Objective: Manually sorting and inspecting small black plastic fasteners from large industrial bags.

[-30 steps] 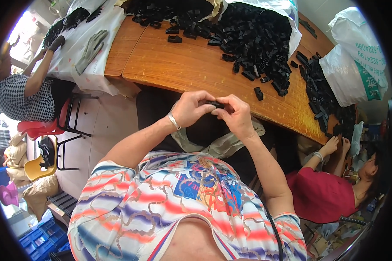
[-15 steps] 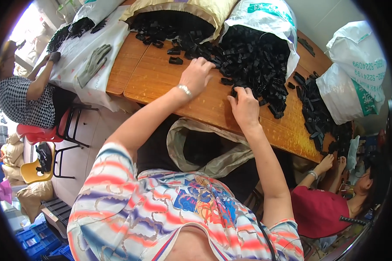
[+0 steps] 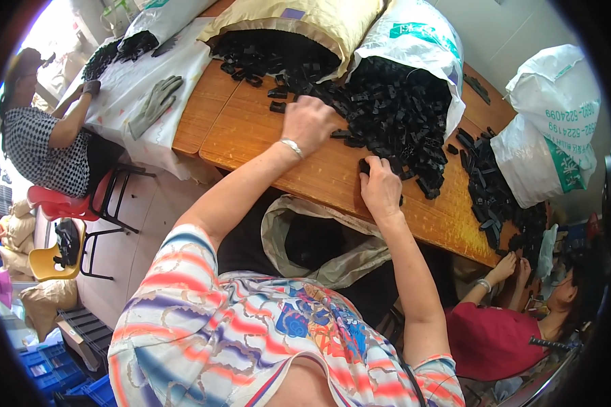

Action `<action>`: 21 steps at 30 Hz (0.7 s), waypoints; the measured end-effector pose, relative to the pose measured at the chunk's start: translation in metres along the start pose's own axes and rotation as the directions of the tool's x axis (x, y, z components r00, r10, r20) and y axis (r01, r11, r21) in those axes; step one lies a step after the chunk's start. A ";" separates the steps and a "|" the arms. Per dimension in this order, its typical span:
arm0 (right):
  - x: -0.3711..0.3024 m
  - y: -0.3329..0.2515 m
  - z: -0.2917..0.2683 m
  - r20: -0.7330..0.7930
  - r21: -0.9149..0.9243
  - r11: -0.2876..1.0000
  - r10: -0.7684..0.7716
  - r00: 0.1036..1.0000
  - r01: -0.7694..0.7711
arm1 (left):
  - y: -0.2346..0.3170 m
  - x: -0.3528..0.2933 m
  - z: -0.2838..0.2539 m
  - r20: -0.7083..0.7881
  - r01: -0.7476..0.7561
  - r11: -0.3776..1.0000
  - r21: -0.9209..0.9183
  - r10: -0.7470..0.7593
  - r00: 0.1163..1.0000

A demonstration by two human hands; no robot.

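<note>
A tan sack [image 3: 343, 27] and white sack [image 3: 421, 15] hem black parts [image 3: 404, 102] beyond left hand [image 3: 309, 125] and right hand [image 3: 381, 188], fingers' grip unclear.

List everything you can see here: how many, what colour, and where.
wooden tabletop: one, orange-brown, centre
small plastic parts: many, black, heaped on the tabletop
tan sack: one, tan, top centre
white sacks: at least three, white with green print, top and right
open sack: one, beige, below the table's near edge
tablecloth: one, whitish, upper left
glove: one, grey, on the cloth
chairs: two, red and yellow, left
crates: several, blue, lower left
co-workers: two, checked top left, dark red top right
striped top: one, multicoloured, bottom
left hand: one, bare, above the tabletop
right hand: one, bare, at the parts' near edge
</note>
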State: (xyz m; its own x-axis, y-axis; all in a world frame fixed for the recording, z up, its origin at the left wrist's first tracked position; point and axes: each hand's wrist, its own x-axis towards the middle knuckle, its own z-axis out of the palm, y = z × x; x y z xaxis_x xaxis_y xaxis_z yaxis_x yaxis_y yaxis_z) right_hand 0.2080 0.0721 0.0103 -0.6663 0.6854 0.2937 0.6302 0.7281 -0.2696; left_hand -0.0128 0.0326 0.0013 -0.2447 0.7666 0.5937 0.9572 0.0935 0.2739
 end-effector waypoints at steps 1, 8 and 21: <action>-0.002 0.002 0.002 0.004 -0.001 1.000 0.011 1.000 -0.011 | -0.009 -0.003 -0.006 0.023 0.094 0.995 0.018 -0.094 0.995; -0.005 -0.006 0.003 0.035 -0.011 1.000 0.014 0.999 -0.014 | -0.065 -0.029 -0.002 0.036 0.196 0.980 0.026 -0.196 0.980; -0.011 -0.001 0.001 0.019 0.076 0.997 -0.031 0.999 0.030 | 0.015 -0.069 -0.038 0.235 0.098 0.874 -0.477 0.019 0.972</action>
State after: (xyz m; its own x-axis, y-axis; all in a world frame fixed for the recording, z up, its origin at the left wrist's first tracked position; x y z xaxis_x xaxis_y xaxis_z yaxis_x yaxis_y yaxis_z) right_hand 0.2142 0.0633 0.0064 -0.6932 0.6623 0.2844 0.5780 0.7465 -0.3297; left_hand 0.0131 -0.0435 -0.0067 -0.1833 0.8960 0.4045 0.7385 -0.1461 0.6582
